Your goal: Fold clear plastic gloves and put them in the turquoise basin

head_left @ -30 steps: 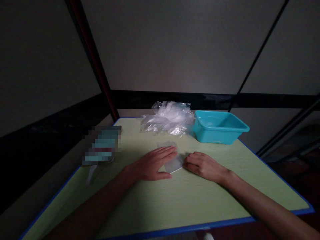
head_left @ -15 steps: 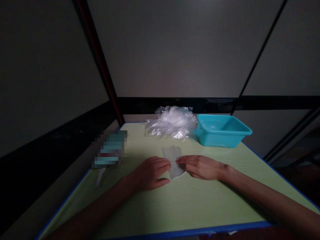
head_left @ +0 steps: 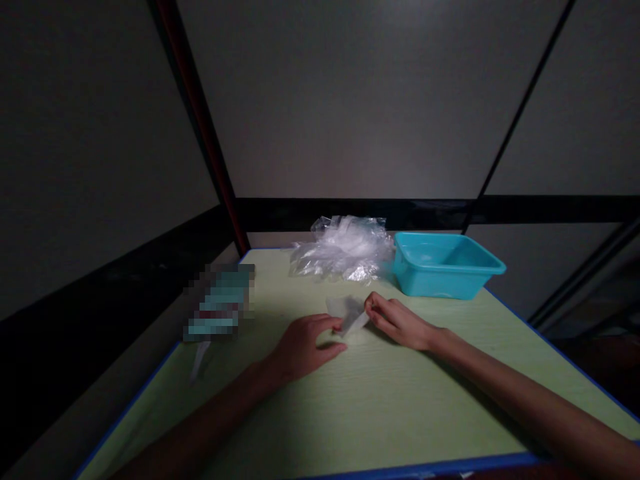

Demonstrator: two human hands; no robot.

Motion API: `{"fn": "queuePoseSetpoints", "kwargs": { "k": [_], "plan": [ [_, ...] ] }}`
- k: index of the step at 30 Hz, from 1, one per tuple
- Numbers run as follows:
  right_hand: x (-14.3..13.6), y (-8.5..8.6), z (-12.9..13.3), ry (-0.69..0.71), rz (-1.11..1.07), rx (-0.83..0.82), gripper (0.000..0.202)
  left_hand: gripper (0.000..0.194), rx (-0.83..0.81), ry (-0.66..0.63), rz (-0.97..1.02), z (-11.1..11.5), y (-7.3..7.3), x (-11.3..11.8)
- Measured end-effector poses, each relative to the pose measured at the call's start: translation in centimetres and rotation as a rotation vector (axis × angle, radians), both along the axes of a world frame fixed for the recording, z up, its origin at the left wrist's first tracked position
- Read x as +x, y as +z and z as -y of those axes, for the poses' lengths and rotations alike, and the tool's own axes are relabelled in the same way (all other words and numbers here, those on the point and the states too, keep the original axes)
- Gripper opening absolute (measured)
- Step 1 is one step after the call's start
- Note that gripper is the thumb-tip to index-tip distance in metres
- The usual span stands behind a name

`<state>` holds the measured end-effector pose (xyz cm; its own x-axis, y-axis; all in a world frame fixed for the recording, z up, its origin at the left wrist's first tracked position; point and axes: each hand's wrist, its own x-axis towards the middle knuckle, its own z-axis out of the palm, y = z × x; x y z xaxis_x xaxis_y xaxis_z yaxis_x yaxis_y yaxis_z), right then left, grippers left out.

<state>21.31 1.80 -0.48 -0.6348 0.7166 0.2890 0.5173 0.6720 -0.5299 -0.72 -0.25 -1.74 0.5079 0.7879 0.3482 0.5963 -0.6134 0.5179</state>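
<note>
A small translucent plastic sheet or bag point(head_left: 345, 310) lies on the pale green table, its near right part lifted and folded over. My right hand point(head_left: 397, 321) pinches its right edge between thumb and fingers. At the sheet's left edge is my left hand point(head_left: 310, 343), thumb and fingers apart, the fingertips touching the plastic. Behind the sheet spreads a heap of clear plastic bags point(head_left: 345, 250). Right of the heap stands a turquoise basin point(head_left: 443, 280).
The table point(head_left: 300, 427) has a blue edge and stands against dark-banded wall panels. On its left side lies a pixelated blue-green object point(head_left: 220, 300), with a whitish strip point(head_left: 200, 360) sticking out toward the front.
My right hand has closed and moved up, lifting the near right part of the sheet, which lay flat before. My left hand's thumb and fingers have parted slightly.
</note>
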Motion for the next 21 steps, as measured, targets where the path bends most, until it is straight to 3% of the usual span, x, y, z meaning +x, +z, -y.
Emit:
{"fn": "queuePoseSetpoints", "kwargs": {
  "k": [3,7,14,18,21],
  "plan": [
    [-1.0,0.3,-1.6,-0.097,-0.162,-0.204,0.006,0.024,-0.18,0.16,0.207,-0.7,-0.1,1.1],
    [-2.0,-0.1,-3.7,-0.185,-0.231,-0.439,0.007,0.032,-0.375,0.264,0.422,-1.9,-0.2,1.7],
    [-2.5,-0.9,-5.2,-0.246,-0.271,-0.579,0.011,0.034,-0.421,0.345,0.445,-2.9,-0.8,1.3],
    [-2.2,-1.1,-5.2,-0.241,-0.32,-0.631,0.001,0.047,-0.515,0.354,0.509,-3.0,-0.5,1.5],
    [-1.9,-1.3,-5.1,-0.228,-0.341,-0.645,0.014,0.056,-0.612,0.37,0.572,-2.8,-0.1,1.6]
  ]
}}
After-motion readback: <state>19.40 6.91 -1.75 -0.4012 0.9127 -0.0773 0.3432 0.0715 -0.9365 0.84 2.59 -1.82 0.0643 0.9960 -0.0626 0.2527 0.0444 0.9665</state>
